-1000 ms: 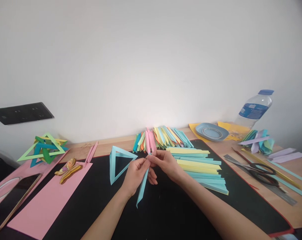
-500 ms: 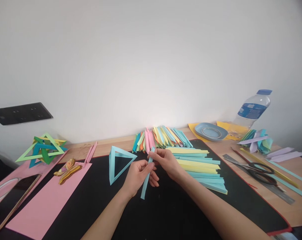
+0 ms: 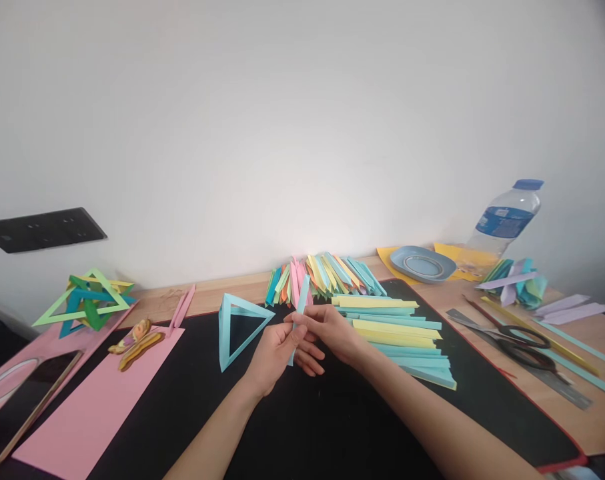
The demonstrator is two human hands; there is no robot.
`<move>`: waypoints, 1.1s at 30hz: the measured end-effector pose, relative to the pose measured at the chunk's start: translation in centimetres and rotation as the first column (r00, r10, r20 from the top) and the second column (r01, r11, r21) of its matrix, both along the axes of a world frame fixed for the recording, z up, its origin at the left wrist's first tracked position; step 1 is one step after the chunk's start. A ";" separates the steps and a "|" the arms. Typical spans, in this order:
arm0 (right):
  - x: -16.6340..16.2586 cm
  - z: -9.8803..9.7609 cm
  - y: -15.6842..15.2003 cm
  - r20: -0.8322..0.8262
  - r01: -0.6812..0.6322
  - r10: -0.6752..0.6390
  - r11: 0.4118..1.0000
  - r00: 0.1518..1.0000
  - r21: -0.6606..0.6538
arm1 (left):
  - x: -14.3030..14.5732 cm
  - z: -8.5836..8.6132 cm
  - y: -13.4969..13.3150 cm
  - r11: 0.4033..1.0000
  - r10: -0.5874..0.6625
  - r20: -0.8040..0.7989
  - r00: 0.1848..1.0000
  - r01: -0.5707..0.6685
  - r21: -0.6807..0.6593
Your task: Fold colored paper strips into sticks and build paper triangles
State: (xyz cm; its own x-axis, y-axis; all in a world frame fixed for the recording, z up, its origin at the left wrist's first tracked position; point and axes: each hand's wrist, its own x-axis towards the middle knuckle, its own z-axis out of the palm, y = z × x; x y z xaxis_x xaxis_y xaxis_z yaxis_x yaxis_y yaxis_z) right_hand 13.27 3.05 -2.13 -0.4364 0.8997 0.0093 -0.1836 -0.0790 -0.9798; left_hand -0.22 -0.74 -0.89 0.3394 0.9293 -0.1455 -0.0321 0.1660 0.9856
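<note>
We pinch blue paper strip (image 3: 303, 293) with left hand (image 3: 272, 351) and right hand (image 3: 331, 330); seems light, thin, easily creased; best held gently along edges.

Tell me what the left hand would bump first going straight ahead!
Probably the right hand, close beside the left hand at the light-blue paper strip; depth is hard to judge.

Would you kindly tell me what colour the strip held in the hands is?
The strip is light blue, as the head view shows.
</note>
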 end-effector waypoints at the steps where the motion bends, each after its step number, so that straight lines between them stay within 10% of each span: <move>1: -0.1 0.0 -0.1 0.007 0.003 -0.003 1.000 1.000 0.026 | 0.0 0.0 0.0 1.000 0.003 0.001 1.000 -0.003 0.000; 5: 0.3 1.0 -0.5 -0.077 0.427 -0.422 0.870 0.903 0.245 | -0.1 0.1 0.1 1.000 -0.009 -0.009 1.000 0.009 0.005; 10: 2.8 3.0 0.1 -0.371 0.847 -0.800 0.297 0.472 0.440 | -0.3 0.1 0.0 0.998 -0.012 -0.045 0.999 0.014 0.056; 13: 4.5 3.1 1.4 -0.355 0.879 -0.875 0.145 0.328 0.454 | -0.4 0.1 0.1 0.997 0.026 -0.058 0.998 -0.022 0.072; 16: 5.8 2.3 3.0 -0.105 0.806 -0.941 0.214 0.322 0.552 | -0.4 0.1 0.3 0.995 0.078 -0.061 0.995 -0.074 0.067; 22: 7.7 0.1 5.7 0.523 0.366 -0.745 0.663 0.415 0.654 | -0.5 -0.2 0.5 0.994 0.097 -0.073 0.993 -0.093 0.053; 33: 11.6 3.1 2.8 0.836 -0.052 -0.473 0.862 0.280 0.505 | -0.7 -0.3 0.6 0.996 0.071 -0.101 0.992 -0.066 0.056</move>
State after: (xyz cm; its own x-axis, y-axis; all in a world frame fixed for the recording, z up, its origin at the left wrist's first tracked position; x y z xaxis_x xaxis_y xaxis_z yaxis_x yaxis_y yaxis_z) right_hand 24.86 5.85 0.93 -0.1781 0.9797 0.0917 0.8920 0.2001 -0.4054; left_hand -0.91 -0.14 -1.17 0.2604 0.9571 -0.1268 0.0598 0.1150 0.9916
